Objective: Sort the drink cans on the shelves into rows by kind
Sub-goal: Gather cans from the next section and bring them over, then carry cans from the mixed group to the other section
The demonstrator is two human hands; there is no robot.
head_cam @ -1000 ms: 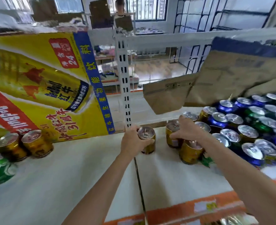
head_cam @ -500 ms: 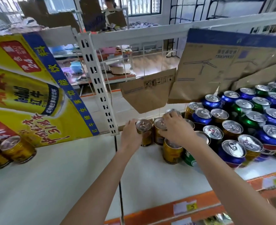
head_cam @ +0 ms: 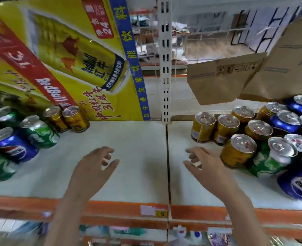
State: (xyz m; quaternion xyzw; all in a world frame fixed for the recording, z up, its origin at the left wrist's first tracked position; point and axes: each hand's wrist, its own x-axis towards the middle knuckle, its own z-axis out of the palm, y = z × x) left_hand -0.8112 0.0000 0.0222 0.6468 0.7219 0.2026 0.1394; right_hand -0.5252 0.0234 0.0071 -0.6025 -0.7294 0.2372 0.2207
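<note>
Head view: right hand (head_cam: 206, 167) empty, fingers spread, nearest upright gold can (head_cam: 238, 150) just right; left hand (head_cam: 93, 170) likewise empty.

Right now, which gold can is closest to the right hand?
The gold can at the front of the right-hand cluster, beside a green can. It stands just off the right hand; the other gold cans sit further back or far left.

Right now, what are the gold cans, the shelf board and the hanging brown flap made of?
Gold cans: likely metal, with shiny silver pull-tab lids and glossy printed walls. Shelf board: smooth, matte off-white, probably painted metal or laminate; can't tell. Brown flap: corrugated cardboard by its look, dull, creased, printed with handling marks.
</note>
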